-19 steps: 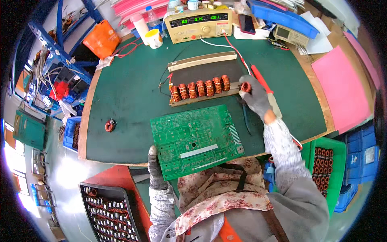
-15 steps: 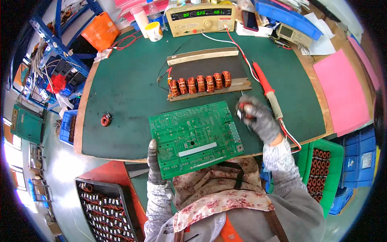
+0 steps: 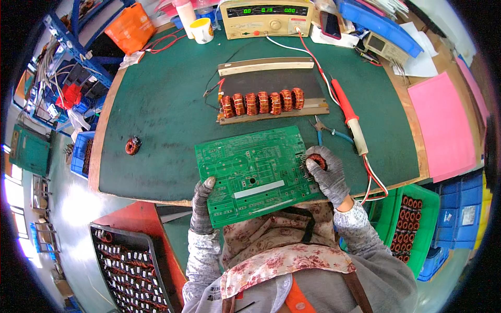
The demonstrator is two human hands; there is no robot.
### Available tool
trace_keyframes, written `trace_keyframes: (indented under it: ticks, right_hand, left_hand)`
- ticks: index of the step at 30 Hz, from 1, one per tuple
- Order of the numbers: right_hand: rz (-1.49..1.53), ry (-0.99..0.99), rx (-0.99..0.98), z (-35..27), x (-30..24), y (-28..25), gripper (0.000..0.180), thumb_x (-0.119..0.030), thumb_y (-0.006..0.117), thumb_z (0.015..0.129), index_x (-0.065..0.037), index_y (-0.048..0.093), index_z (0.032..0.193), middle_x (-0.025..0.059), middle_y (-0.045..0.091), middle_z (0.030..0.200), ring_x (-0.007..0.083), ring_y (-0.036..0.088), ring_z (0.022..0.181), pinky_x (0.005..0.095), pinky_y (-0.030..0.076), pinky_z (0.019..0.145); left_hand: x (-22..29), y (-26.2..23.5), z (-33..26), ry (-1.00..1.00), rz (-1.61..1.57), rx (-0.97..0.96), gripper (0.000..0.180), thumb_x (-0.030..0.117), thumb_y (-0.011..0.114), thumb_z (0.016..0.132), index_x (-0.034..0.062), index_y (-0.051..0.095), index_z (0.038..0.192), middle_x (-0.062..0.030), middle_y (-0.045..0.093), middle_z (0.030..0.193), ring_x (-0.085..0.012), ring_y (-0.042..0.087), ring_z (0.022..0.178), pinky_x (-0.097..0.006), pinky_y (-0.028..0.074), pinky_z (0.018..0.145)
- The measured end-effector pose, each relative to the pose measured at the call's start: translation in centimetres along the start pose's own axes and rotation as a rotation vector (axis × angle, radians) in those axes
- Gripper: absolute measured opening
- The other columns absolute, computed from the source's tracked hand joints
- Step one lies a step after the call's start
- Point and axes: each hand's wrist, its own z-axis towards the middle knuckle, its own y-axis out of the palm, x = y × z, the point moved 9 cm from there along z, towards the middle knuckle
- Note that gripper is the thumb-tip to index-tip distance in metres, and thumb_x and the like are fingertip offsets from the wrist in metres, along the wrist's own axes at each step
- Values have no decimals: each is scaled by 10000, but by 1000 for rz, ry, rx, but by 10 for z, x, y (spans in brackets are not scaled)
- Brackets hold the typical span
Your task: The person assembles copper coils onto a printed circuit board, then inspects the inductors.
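Note:
A green circuit board (image 3: pixel 245 161) overhangs the near edge of the table, tilted a little. My left hand (image 3: pixel 201 208), gloved in grey, is closed on its left edge with the thumb on top. At the board's right edge my gloved right hand (image 3: pixel 332 176) pinches a copper-wound ring coil (image 3: pixel 317 161). Whether the coil touches the board I cannot tell. Just beyond that hand, cutting pliers (image 3: pixel 319 126) with blue handles lie with their jaws apart. Several similar coils (image 3: pixel 262 103) stand in a row on a dark wooden-edged fixture (image 3: pixel 271 78).
A red-and-white probe (image 3: pixel 345 104) with cables lies on the right. At the back stand a power supply (image 3: pixel 266 21), cup (image 3: pixel 201 31) and phone (image 3: pixel 330 25). One loose coil (image 3: pixel 133 145) sits left. Coil-filled trays, black (image 3: pixel 151 250) and green (image 3: pixel 429 208), flank me.
My right hand, blurred before, has come down and nearer to the board's right edge with the coil. The pliers now show uncovered on the table. My left hand still holds the board.

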Motion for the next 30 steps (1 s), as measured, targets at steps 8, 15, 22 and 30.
trace_keyframes:
  ticks: [8, 15, 22, 30]
  right_hand:
    - [-46, -62, -15, 5, -11, 1, 226, -153, 663, 845, -63, 621, 1048, 91, 676, 931, 179, 660, 847, 308, 520, 776]
    - [-46, 35, -64, 4, -11, 7, 244, -124, 666, 826, -57, 619, 1057, 123, 662, 970, 235, 653, 854, 344, 519, 788]
    - [-412, -264, -199, -5, -45, 35, 487, -147, 750, 728, -75, 571, 1175, 138, 605, 1146, 278, 596, 1061, 384, 474, 925]
    - [-134, -142, -362, 12, -31, 9, 617, -213, 824, 638, -78, 561, 1179, 91, 598, 1151, 238, 586, 1065, 369, 444, 965]
  left_hand:
    - [-4, -5, 2, -26, -32, 9, 599, 328, 688, 810, -6, 509, 1274, -173, 625, 1156, -296, 636, 997, -422, 536, 869]
    - [0, 1, 0, 5, -10, -20, 561, 345, 676, 840, -4, 531, 1255, -145, 639, 1120, -237, 655, 954, -360, 558, 821]
    - [-1, -5, 1, 12, 27, -4, 538, 329, 673, 839, -8, 542, 1238, -142, 645, 1107, -239, 659, 945, -362, 563, 811]
    - [2, -6, 3, 13, 67, 39, 520, 307, 665, 823, 3, 553, 1229, -142, 657, 1095, -256, 661, 934, -386, 546, 834]
